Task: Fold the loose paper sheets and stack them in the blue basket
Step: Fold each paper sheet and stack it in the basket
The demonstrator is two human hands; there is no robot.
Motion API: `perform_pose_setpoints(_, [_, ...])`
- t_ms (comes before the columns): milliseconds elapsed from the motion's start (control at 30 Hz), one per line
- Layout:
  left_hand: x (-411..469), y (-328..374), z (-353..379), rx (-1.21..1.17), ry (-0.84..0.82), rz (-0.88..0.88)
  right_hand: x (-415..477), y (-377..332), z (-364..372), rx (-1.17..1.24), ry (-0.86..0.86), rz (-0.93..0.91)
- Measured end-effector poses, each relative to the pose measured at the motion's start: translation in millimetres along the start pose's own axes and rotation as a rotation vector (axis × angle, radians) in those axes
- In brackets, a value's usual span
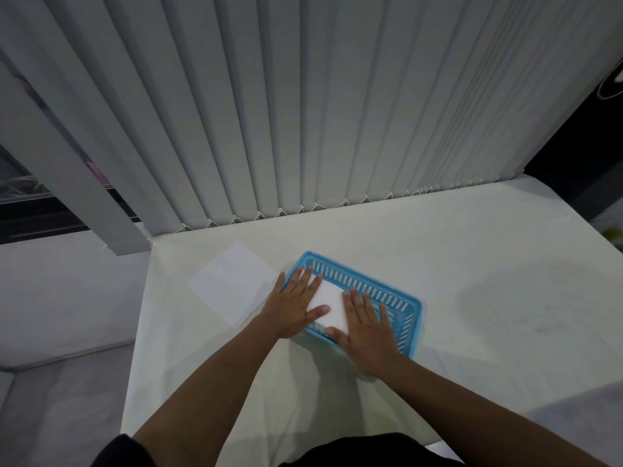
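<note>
A blue slotted plastic basket (381, 287) lies at an angle in the middle of the table. Folded white paper (332, 303) rests inside it. My left hand (292, 306) lies flat with fingers spread on the left part of the paper and the basket's left end. My right hand (365, 328) lies flat on the right part of the paper, fingers apart. Both palms press down; neither grips anything. A loose unfolded white sheet (232, 283) lies flat on the table just left of the basket.
The table (472, 264) wears a cream cloth and reaches to grey vertical blinds (303, 112) at the back. Its left edge drops off near the loose sheet. A dark panel (580, 156) stands at the far right.
</note>
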State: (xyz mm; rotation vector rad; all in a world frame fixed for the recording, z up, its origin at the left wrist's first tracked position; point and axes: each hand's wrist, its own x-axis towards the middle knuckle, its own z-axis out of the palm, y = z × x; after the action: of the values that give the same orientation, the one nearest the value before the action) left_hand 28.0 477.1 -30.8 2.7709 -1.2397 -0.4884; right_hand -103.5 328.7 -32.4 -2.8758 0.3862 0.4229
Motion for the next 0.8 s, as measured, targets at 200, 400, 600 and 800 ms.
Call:
perform_pose_setpoints(200, [0.8,0.4,-3.1,0.078,-0.023,-0.023,-5.5,4.2,0.4,0.015,-0.023,0.026])
perform_pose_setpoints(400, [-16.6,0.7,-2.2,0.021,0.081,-0.225,-9.2,16.7,-17.1,-0.066,-0.010,-0.057])
perform_pose_setpoints(600, [-52.0,-15.5,-9.6,0.006,0.129,-0.483,-1.6,23.8,-44.4,-0.039,0.086,-0.160])
perform_pose_setpoints(800, [-68.1,-27.7,-15.8,-0.036,0.083,-0.712,37.1,-1.1,-62.2,-0.074,0.038,-0.314])
